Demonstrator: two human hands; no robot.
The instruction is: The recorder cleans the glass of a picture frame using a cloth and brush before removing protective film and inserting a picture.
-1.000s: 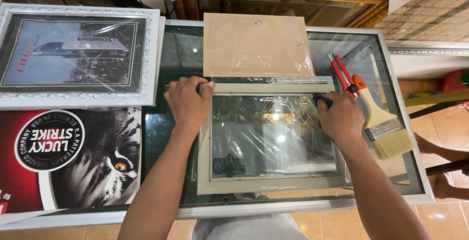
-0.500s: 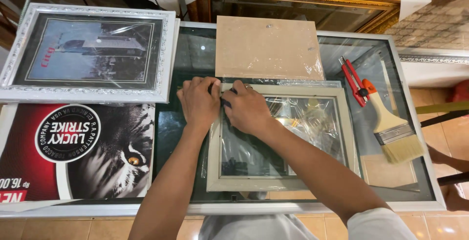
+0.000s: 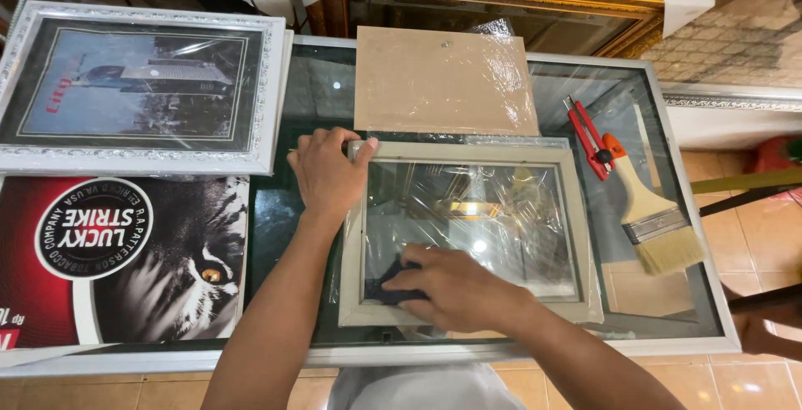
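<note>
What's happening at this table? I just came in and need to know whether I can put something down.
A person is working on a pale picture frame lying flat on the glass table. The left hand grips the frame's top-left corner, while the right hand presses a dark cloth on its glass near the bottom-left. A backing board, a brush and a red cutter lie alongside.

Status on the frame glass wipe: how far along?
Done: the backing board is off and lies above the frame. In hand: the left hand steadies the frame's top-left corner; the right hand presses a dark cloth on the glass's lower left. Left: the board is not yet refitted.
</note>
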